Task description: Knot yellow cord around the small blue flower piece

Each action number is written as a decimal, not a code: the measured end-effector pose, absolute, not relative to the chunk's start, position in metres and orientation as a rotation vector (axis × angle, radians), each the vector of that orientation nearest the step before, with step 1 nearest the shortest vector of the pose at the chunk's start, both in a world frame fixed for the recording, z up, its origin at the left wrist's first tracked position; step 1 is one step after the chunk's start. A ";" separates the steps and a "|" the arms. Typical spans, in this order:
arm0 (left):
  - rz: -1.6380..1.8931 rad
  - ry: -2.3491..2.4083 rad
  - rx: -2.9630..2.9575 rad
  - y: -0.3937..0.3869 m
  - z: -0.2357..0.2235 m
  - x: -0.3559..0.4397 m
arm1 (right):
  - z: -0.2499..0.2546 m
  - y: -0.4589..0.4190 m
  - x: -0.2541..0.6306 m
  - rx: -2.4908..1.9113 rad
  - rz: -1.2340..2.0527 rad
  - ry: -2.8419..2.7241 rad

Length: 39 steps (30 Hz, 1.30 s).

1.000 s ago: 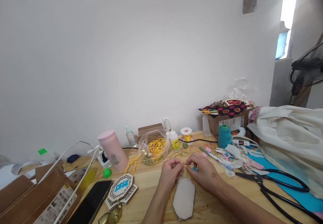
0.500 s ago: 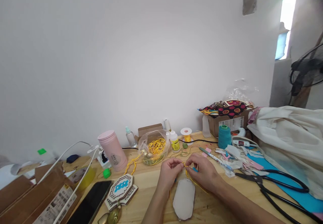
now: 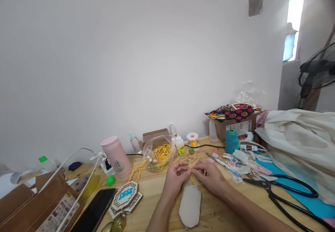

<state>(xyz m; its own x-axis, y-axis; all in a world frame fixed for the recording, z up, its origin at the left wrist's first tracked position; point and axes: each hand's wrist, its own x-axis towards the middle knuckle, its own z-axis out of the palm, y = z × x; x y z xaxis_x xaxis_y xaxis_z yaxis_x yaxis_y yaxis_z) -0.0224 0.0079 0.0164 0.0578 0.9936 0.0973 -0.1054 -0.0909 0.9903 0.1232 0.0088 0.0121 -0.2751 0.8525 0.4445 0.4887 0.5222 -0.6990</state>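
Observation:
My left hand [image 3: 178,177] and my right hand [image 3: 208,176] meet near the front middle of the wooden table. Both pinch a yellow cord [image 3: 192,179] between thumb and fingers, the fingertips almost touching. Below them the cord runs to the top of a flat, pale oblong piece [image 3: 190,207] that lies on the table, with a tiny loop at its bottom end. To the left rest octagonal fretwork pendants [image 3: 126,195] with a blue pattern and their own yellow cord. Whatever knot the cord has is hidden by my fingers.
Black-handled scissors [image 3: 267,185] lie open at right beside paper scraps, a pen [image 3: 222,164] and a teal thread cone [image 3: 231,142]. Behind are a bag of yellow cord [image 3: 162,151], a glue bottle [image 3: 180,146] and a spool [image 3: 193,140]. A pink tumbler [image 3: 117,157] and phone [image 3: 94,210] stand left.
My right hand has come closer to my left, and its fingers have closed in on the cord. The blue bit near the right fingers is no longer visible. The view has shifted slightly.

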 end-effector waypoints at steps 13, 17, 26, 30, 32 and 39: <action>1.206 0.992 1.304 0.009 0.013 -0.020 | 0.010 0.013 0.119 -1.074 0.828 -1.657; 1.216 1.050 1.312 0.009 0.014 -0.020 | 0.016 0.011 0.120 -0.996 1.067 -1.549; 1.287 1.082 1.302 0.010 0.013 -0.022 | 0.041 -0.001 0.134 -0.501 1.464 -1.357; 1.278 1.046 1.297 0.011 0.013 -0.021 | 0.030 0.004 0.129 -0.955 0.973 -1.586; 1.276 1.054 1.293 0.011 0.013 -0.021 | 0.023 0.006 0.126 -1.105 0.683 -1.760; 1.301 1.068 1.298 0.012 0.012 -0.022 | 0.009 0.012 0.129 -1.246 0.479 -2.025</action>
<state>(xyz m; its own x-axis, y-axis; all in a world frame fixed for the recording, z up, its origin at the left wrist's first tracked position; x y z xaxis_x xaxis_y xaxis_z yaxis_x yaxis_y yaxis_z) -0.0224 0.0119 0.0117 0.0423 0.9887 0.1437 -0.0517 -0.1415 0.9886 0.1295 0.0122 0.0092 -0.2916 0.8821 0.3701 0.6228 0.4687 -0.6264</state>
